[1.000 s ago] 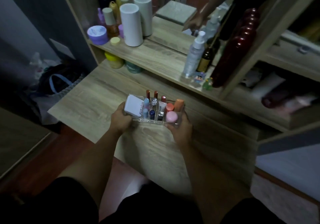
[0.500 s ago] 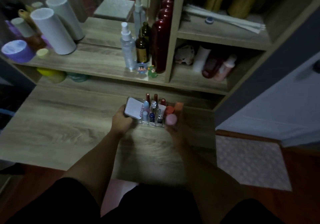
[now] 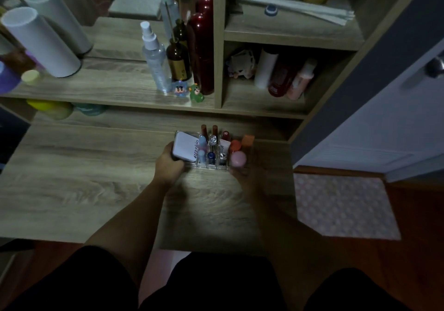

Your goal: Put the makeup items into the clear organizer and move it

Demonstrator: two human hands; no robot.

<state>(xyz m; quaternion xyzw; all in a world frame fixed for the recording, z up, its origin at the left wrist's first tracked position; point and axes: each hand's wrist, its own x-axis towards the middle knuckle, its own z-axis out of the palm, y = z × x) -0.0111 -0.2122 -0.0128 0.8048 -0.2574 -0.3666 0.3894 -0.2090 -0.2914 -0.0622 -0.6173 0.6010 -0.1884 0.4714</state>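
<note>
The clear organizer (image 3: 211, 164), with both hands clamped on its ends, now sits further right along the worktop (image 3: 72, 173) than a second ago, close to the right edge below the shelf (image 3: 120, 94). The left hand (image 3: 169, 166) wraps its grip around the end holding the white box (image 3: 185, 148); the right hand (image 3: 242, 173) pinches the opposite end beside the pink round cap (image 3: 238, 159). Lipsticks (image 3: 214, 130) stand upright in the rear compartments.

A dim room in a home, at a dressing bench (image 3: 72, 166): wooden shelves (image 3: 264, 104) carry a spray bottle (image 3: 153, 60), lotion bottles (image 3: 300, 80) and small figurines (image 3: 197, 93), with a mirror (image 3: 125, 10) behind and a door (image 3: 396, 118) beside.
</note>
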